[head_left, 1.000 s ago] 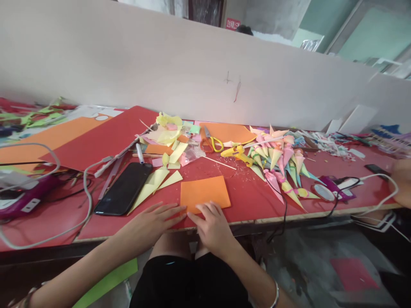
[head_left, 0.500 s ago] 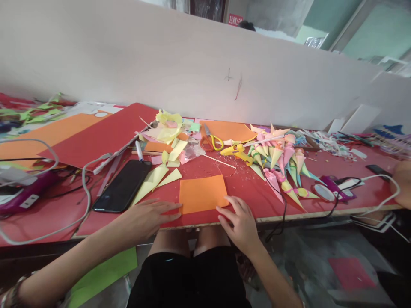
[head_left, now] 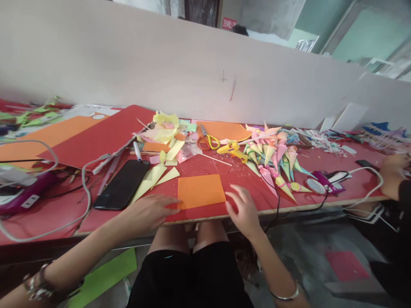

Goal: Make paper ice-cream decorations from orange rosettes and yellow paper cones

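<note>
A flat orange sheet [head_left: 201,191] lies on the red table near its front edge. My left hand [head_left: 154,208] rests at the sheet's left side, fingers stretched out, the fingertips touching its lower left corner. On the other side my right hand [head_left: 241,208] is open with fingers apart, its fingertips at or just beside the right edge. Neither hand grips anything. Behind the sheet lie a yellow glue gun [head_left: 233,150] and scissors [head_left: 208,140] with an orange and a yellow handle.
A black phone [head_left: 122,185] lies left of the sheet beside pale yellow paper pieces [head_left: 150,179]. Several pastel cones [head_left: 272,154] are heaped at right, by a cable and a purple power strip [head_left: 330,183]. Another person's arm [head_left: 393,175] is at far right.
My right hand has drawn back slightly from the sheet's right edge, where its fingers lay over it. My left hand stays at the left corner. The view has shifted a little.
</note>
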The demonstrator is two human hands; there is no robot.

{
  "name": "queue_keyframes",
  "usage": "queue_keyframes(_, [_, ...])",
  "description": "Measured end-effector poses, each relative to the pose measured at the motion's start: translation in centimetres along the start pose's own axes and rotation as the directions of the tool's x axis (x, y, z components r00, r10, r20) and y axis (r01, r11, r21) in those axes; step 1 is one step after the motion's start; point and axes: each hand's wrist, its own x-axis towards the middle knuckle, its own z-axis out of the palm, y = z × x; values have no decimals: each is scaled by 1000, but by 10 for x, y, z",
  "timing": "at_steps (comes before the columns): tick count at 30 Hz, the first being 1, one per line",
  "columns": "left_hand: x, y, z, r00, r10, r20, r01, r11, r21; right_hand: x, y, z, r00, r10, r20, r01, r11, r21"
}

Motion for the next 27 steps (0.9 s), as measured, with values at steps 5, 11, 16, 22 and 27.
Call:
queue_keyframes(5, [0,6,4,997,-50,-52,46,997,-62,7,-22,10,945,-179,272,162,983,84])
queue_keyframes(11, [-7,20,21,948,-212,-236,174,970,-171,-2,-19,12,945,-238,222,205,965,161])
queue_keyframes(16, [-7,19,23,924,-263,-278,203,952,-228,-6,-19,4,988,-141,66,107,925,365])
queue_keyframes(22, [4,32,6,906,-320,-277,52,734,-678,12,-22,-2,899,427,95,-328,513,793])
queue_keyframes(27, [21,57,-2,887,-365,-283,-72,495,-866,21,-32,7,879,403,254,-397,328,857])
